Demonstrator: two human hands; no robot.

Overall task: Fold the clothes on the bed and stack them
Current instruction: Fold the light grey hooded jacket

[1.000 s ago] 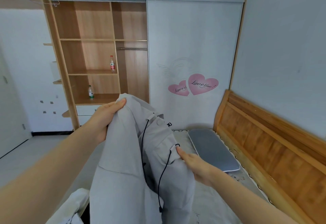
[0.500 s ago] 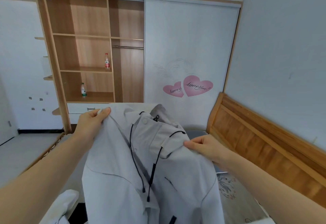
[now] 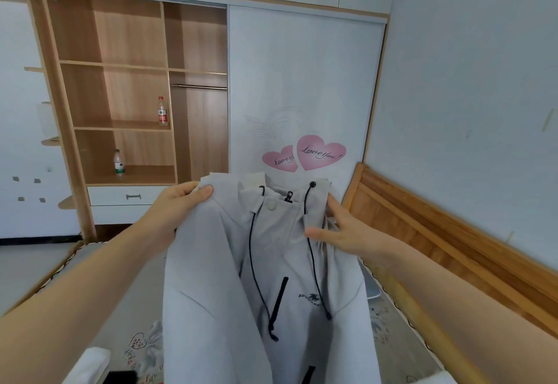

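A light grey hooded jacket (image 3: 211,308) with black drawstrings and a black chest zip hangs upright in front of me, above the bed (image 3: 126,287). Its front faces me. My left hand (image 3: 178,205) pinches the jacket's left shoulder at the top edge. At the right shoulder, beside the collar, my right hand (image 3: 344,232) holds the cloth with the thumb on the front and the index finger along the edge. The jacket's lower part runs out of the bottom of the view.
A white garment (image 3: 87,365) and a dark item (image 3: 120,377) lie at the bottom left of the bed. The wooden headboard (image 3: 437,232) runs along the right. An open wardrobe (image 3: 136,96) with two bottles stands ahead. A grey pillow's edge (image 3: 373,290) shows behind the jacket.
Both hands have raised the jacket and spread it wider, so its front now hangs flat facing me. My right hand has moved up to the right shoulder.
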